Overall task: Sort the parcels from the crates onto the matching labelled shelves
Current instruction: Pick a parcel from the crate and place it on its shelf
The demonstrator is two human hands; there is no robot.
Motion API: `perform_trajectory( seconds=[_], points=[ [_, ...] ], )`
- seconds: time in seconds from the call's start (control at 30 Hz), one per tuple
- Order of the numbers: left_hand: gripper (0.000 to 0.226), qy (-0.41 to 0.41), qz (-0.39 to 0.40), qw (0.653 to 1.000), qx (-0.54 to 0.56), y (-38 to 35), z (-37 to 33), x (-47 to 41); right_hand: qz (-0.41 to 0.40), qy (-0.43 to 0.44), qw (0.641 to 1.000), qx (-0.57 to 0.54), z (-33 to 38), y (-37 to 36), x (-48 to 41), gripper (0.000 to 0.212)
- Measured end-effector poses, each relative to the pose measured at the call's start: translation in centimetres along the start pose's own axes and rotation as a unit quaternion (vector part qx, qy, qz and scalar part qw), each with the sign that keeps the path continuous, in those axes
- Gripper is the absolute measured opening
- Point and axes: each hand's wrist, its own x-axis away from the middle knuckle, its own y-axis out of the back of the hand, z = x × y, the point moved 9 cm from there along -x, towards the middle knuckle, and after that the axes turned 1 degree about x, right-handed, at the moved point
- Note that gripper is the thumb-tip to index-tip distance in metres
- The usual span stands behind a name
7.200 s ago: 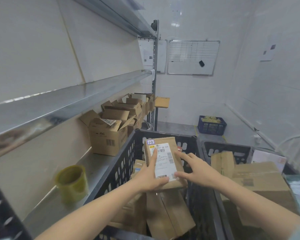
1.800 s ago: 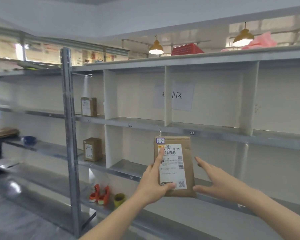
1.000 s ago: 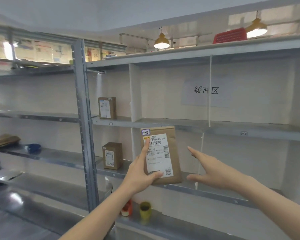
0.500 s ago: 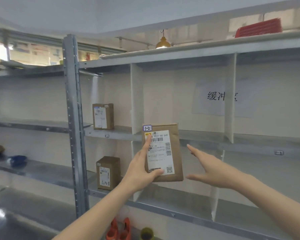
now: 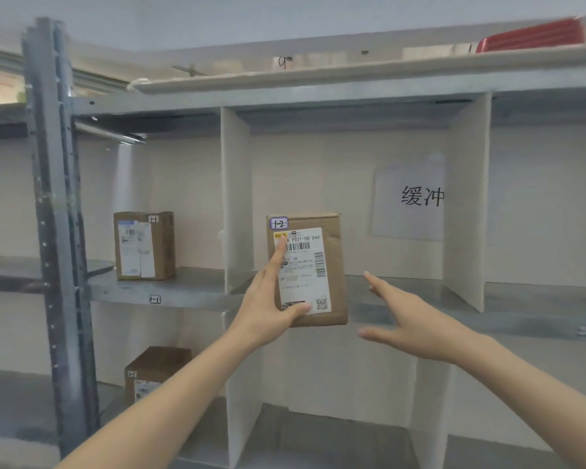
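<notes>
My left hand (image 5: 268,309) grips a flat brown parcel (image 5: 332,265) upright by its lower left corner, forefinger stretched up its white shipping label. A small tag on its top left reads 1-2. The parcel is held in front of the middle compartment of the grey metal shelf (image 5: 396,299), between two white dividers. My right hand (image 5: 410,319) hovers to the right of the parcel, fingers spread, touching nothing.
A brown box tagged 1-1 (image 5: 144,245) stands in the compartment to the left, above a shelf-edge label 1-1 (image 5: 154,299). Another box (image 5: 156,370) sits one level below. A paper sign (image 5: 410,201) hangs on the back wall. A steel upright (image 5: 55,231) stands at the left.
I have come closer to the shelf and the view has tilted up. The parcel is now level with the middle compartment's shelf edge. Both hands keep the same pose.
</notes>
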Motion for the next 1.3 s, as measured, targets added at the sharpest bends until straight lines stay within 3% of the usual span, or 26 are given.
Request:
perform_trajectory(
  seconds=[0.17,0.33,0.47,0.83,1.1,1.3],
  points=[
    [0.09,-0.012,-0.006,0.999,0.05,1.5,3.0,-5.0,-0.042,-0.023,0.999,-0.012,0.5,-0.2,-4.0,0.096],
    [0.084,-0.031,0.004,0.995,0.092,1.7,3.2,-7.6,-0.09,-0.012,0.995,-0.044,2.2,0.5,-7.2,0.076],
    [0.083,-0.063,0.012,0.996,0.064,2.1,2.8,-8.7,-0.11,0.004,0.993,-0.051,2.5,1.8,-8.5,0.079],
    [0.089,-0.078,0.019,0.996,0.029,1.1,4.2,-8.8,-0.08,0.028,0.995,-0.048,2.6,1.3,-10.7,0.081],
    [0.091,-0.081,-0.057,0.994,0.042,0.9,5.4,-7.7,-0.07,-0.033,0.997,0.023,-0.2,0.3,-11.1,0.08],
    [0.097,-0.053,-0.094,0.994,0.033,0.3,6.7,-8.2,-0.029,-0.064,0.997,0.013,-1.3,-1.4,-12.4,0.092]
  ],
)
